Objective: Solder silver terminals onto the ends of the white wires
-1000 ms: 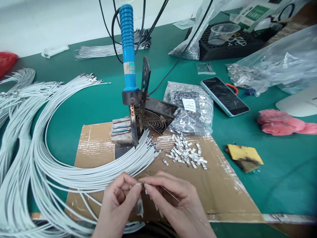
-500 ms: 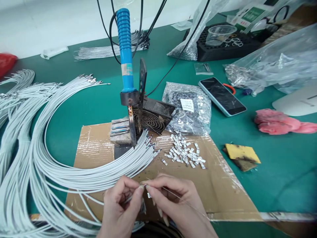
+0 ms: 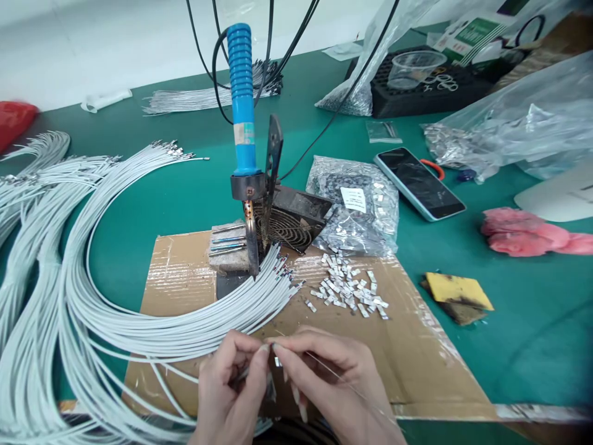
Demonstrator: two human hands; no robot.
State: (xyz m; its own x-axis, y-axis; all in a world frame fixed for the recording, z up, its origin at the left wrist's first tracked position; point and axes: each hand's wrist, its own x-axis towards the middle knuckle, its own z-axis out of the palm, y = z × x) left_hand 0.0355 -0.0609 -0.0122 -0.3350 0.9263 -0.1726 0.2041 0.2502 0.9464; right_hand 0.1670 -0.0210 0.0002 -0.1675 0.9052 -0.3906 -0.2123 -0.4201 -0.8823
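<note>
My left hand (image 3: 234, 383) is closed in a pinch on what appears to be a white cable, mostly hidden by the fingers. Thumb and forefinger of my right hand (image 3: 327, 377) are pressed together right beside it, and the fingertips of both hands nearly meet. A thin silvery wire (image 3: 324, 366) passes through my right hand and trails to the lower right. Just under the fingertips shows a small metal tab (image 3: 278, 361). Beyond my hands lie a bundle of white cables (image 3: 185, 330) and a loose pile of metal tabs (image 3: 345, 287).
A blue-handled soldering iron (image 3: 243, 99) stands tip down in a holder over the cable ends, beside a small fan (image 3: 290, 228). Cardboard (image 3: 393, 364) covers the bench front. Around it are a bag of parts (image 3: 354, 210), a phone (image 3: 419, 183) and a yellow sponge (image 3: 458, 292).
The whole view has shifted slightly, with the bench items a little further right and down. Both hands keep the same pinch, fingertips together.
</note>
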